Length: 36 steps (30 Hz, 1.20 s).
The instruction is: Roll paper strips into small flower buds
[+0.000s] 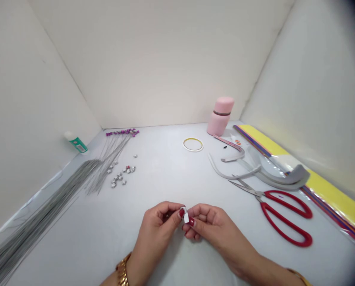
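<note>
Head view: the left hand (155, 234) and right hand (213, 226), both narrowly closed, pinch one small white paper piece (186, 215) between their fingertips; one pair of red-handled scissors (280, 216) lies near the right hand, to its right

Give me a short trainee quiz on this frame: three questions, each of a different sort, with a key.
1. What do the left hand and right hand pinch between them?
2. True or false: the red-handled scissors lie to the right of the hands.
3. Which stands upright near the back wall? A) pink bottle B) tape ring C) silver pieces

Key: 1. A small white strip. 2. True. 3. A.
</note>
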{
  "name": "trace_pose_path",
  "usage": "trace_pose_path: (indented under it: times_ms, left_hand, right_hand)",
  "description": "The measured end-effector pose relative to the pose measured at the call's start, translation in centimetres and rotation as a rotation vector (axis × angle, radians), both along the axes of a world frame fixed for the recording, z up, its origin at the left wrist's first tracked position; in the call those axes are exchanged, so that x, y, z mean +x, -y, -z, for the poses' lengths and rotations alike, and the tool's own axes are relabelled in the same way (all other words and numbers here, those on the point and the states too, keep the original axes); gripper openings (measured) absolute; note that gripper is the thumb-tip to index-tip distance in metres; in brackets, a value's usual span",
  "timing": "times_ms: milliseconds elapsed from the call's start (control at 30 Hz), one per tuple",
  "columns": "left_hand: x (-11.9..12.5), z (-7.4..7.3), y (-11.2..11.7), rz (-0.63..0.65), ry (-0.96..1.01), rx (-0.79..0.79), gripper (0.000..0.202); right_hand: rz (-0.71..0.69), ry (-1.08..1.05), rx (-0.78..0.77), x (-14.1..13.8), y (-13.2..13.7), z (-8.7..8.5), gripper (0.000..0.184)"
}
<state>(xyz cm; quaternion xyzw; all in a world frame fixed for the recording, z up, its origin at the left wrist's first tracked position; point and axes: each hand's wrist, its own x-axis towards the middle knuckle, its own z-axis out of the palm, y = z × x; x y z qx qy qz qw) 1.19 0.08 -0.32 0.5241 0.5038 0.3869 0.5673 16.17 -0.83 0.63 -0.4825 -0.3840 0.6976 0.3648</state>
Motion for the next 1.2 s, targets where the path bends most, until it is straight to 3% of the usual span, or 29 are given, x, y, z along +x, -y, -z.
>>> trace_pose_path:
  times_ms: [133, 333, 733, 1000, 1200]
  left_hand:
    - [0.17, -0.55, -0.02, 0.031, 0.078, -0.062, 0.015]
    - [0.24, -0.87, 0.21, 0.078, 0.165, -0.056, 0.016]
    - [0.34, -0.53, 0.52, 0.01, 0.104, -0.017, 0.02]
    - [0.57, -0.32, 0.35, 0.009, 0.25, -0.03, 0.017]
    - [0.79, -0.77, 0.51, 0.133, 0.513, -0.088, 0.019]
  right_hand:
    - [0.016, 0.034, 0.03, -0.1, -0.17, 0.41, 0.017]
    - [0.023, 0.041, 0.08, 0.03, -0.08, 0.22, 0.018]
    - [-0.047, 0.103, 0.291, 0.14, 0.14, 0.42, 0.016]
    - [-0.042, -0.034, 0.218, 0.12, 0.17, 0.59, 0.02]
    - [-0.069, -0.218, 0.098, 0.07, 0.39, 0.36, 0.022]
